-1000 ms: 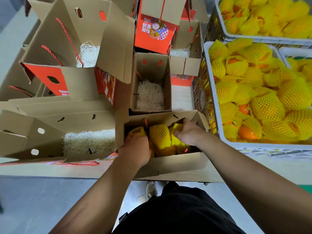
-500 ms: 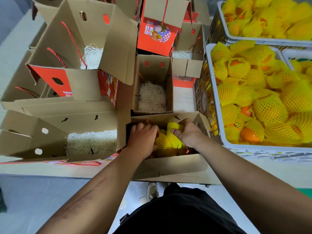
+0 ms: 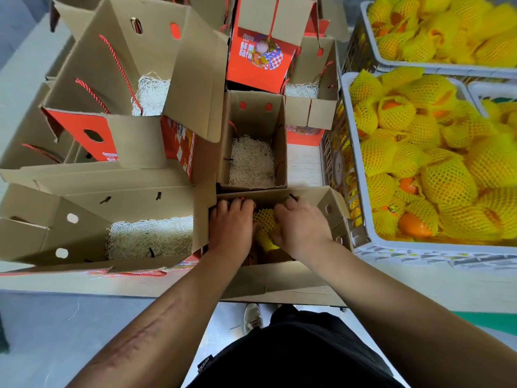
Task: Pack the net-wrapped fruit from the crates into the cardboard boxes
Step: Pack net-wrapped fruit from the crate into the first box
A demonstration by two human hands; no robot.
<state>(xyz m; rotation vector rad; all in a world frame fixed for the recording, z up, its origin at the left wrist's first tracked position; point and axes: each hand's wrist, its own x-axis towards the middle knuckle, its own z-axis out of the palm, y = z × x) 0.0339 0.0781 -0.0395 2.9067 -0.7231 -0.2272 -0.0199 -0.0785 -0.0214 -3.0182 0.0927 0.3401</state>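
Both hands are down inside the nearest open cardboard box (image 3: 333, 208) at the table's front edge. My left hand (image 3: 230, 226) lies palm down over the box's left half. My right hand (image 3: 300, 226) presses on the right half. Between them shows yellow net-wrapped fruit (image 3: 265, 222), and both hands rest on it; most of the fruit in the box is hidden under the hands. A white plastic crate (image 3: 363, 242) on the right is heaped with net-wrapped fruit (image 3: 436, 175). A second crate (image 3: 372, 51) of the same fruit stands behind it.
Open cardboard boxes lined with white shredded paper stand around: one (image 3: 253, 161) just behind the near box, a wide one (image 3: 148, 236) to its left, a taller one (image 3: 151, 93) at the back left. A red printed box (image 3: 260, 56) stands at the back. Grey floor lies below the table edge.
Both hands have closed in over the fruit in the near box and pushed lower, covering most of it. One second ago several yellow fruits showed between them.
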